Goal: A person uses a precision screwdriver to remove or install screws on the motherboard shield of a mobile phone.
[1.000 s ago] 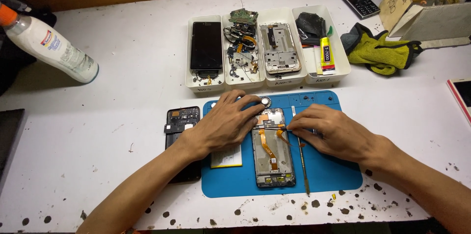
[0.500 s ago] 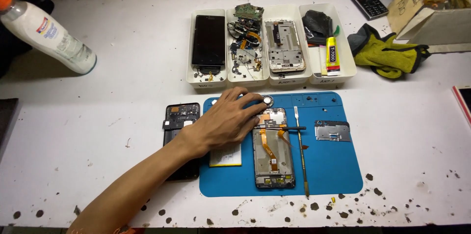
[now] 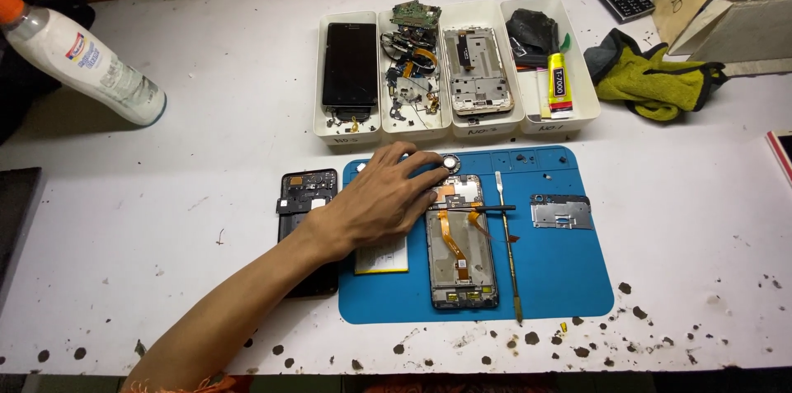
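- Head view: left hand point(image 3: 388, 199) lies palm-down on the blue mat point(image 3: 561, 277), fingers spread and loose, gripping nothing; fingertips rest at the top corner of the opened phone point(image 3: 460, 244), just beside a small round silver part point(image 3: 450, 163).
- Right hand: not in view.
- Opened phone sits face-down at mid-mat — back removed, orange ribbon cables and frame exposed.
- Thin metal pry tool point(image 3: 508, 253) lies just right of the phone; black tweezers point(image 3: 487, 208) lie across its upper part.
- Loose metal shield plate point(image 3: 561, 211) rests apart on the mat's right side; battery point(image 3: 381, 257) lies partly under the wrist; black back cover point(image 3: 307, 203) sits off the mat's left edge.
- Judgement: disassembly well advanced — cover, plate and battery are out; frame, cables and board remain in place.
- White parts trays point(image 3: 462, 125) stand behind the mat.
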